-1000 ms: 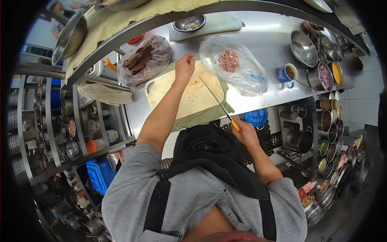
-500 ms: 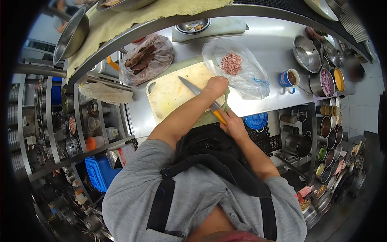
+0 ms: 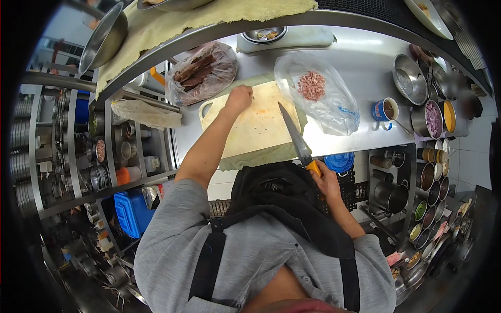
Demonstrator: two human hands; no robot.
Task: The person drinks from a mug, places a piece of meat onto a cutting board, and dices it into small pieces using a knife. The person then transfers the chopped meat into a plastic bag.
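Observation:
My right hand (image 3: 326,181) grips the yellow handle of a long kitchen knife (image 3: 295,134). The blade points away from me over the right side of a worn, pale cutting board (image 3: 253,128). At the board's far edge is my left hand (image 3: 240,99), its fingers curled closed; whatever may be in them is hidden. Just beyond that hand, dark pieces of meat (image 3: 195,75) lie in an open clear plastic bag (image 3: 225,61). Diced pink meat (image 3: 311,86) rests on another clear bag (image 3: 339,107) to the right of the board.
A blue mug (image 3: 380,110) with a spoon, a steel bowl (image 3: 409,78) and a pot of chopped purple onion (image 3: 433,119) stand on the right. A cloth-covered shelf (image 3: 209,23) overhangs the counter's far side. Below the counter's right edge is a blue lid (image 3: 340,161).
The knife has swung from lying diagonally across the board to its right side, along with my right hand. My left hand has moved from near the blade to the board's far left edge.

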